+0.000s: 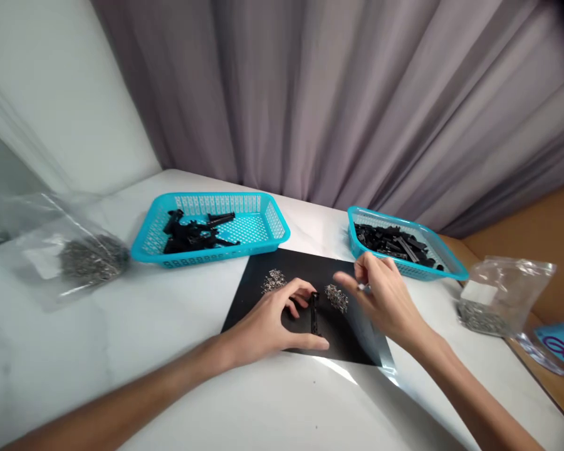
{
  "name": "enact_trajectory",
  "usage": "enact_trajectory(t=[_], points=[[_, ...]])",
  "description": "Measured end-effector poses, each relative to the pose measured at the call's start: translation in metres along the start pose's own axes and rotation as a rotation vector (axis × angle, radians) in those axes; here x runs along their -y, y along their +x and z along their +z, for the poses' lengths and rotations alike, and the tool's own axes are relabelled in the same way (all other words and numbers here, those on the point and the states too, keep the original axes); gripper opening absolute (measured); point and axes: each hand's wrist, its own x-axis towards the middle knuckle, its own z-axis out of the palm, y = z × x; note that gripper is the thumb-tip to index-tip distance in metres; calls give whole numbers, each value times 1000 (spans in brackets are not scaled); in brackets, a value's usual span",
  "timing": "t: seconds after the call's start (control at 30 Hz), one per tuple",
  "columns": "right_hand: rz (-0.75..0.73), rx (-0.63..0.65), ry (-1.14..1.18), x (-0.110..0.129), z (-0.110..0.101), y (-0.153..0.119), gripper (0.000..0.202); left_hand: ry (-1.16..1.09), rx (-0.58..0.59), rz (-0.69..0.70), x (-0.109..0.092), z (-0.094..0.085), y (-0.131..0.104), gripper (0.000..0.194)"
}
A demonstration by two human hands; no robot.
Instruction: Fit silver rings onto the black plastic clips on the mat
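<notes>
My left hand (282, 319) holds a narrow black part (314, 313) lengthwise between thumb and fingers, over a black mat (301, 264). To its right, my right hand (380, 294) is raised over the mat's right side, with its fingers curled and a small light-coloured thing at the fingertips, too small to name. One pile of small metal pieces (273, 280) lies behind my left hand. A second pile of small metal pieces (336, 298) is between the two hands.
A blue basket (211, 252) with black parts stands back left; another blue basket (423, 273) with black parts stands back right. Clear bags of metal pieces lie at the left (91, 258) and right (484, 316). A grey curtain (282, 94) hangs behind.
</notes>
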Motion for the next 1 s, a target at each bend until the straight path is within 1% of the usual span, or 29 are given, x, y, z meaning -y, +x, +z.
enact_trajectory(t=[0.07,0.1,0.2,0.27,0.3,0.33,0.37,0.43,0.5,0.53,0.6,0.67,0.73,0.83,0.93,1.0], points=[[18,38,21,6,10,26,35,-78,16,21,-1,-5,-1,65],[19,70,36,13,16,42,32,-118,45,21,0,-9,-1,66],[-75,158,114,35,34,93,29,-250,167,-21,-1,-25,-2,69],[-123,193,173,47,42,120,29,-309,248,-65,-3,-42,-3,70],[-127,201,200,51,45,129,30,-316,288,-85,-4,-53,-3,71],[-118,201,220,52,47,135,31,-302,316,-105,-6,-64,-4,70],[-102,200,239,52,49,136,34,-266,317,-123,-7,-76,-5,69],[-67,199,271,49,52,126,40,-188,235,-140,-7,-99,-5,68],[-55,209,298,46,53,103,41,-132,160,-135,-5,-115,-5,69],[-61,218,310,46,53,88,39,-120,137,-124,-3,-120,-5,69],[-86,242,336,48,52,55,32,-104,127,-111,-1,-126,-4,70],[-112,254,364,54,48,26,25,-89,135,-116,-1,-126,-5,73],[-150,270,289,61,44,5,24,-72,145,-130,-4,-125,-5,76],[-236,285,114,74,43,-5,35,-46,140,-142,-8,-124,-6,76],[-334,290,-2,83,50,-1,35,-21,98,-137,-8,-123,-3,74],[-379,284,-32,86,59,1,33,-4,59,-116,-6,-121,-2,73]])
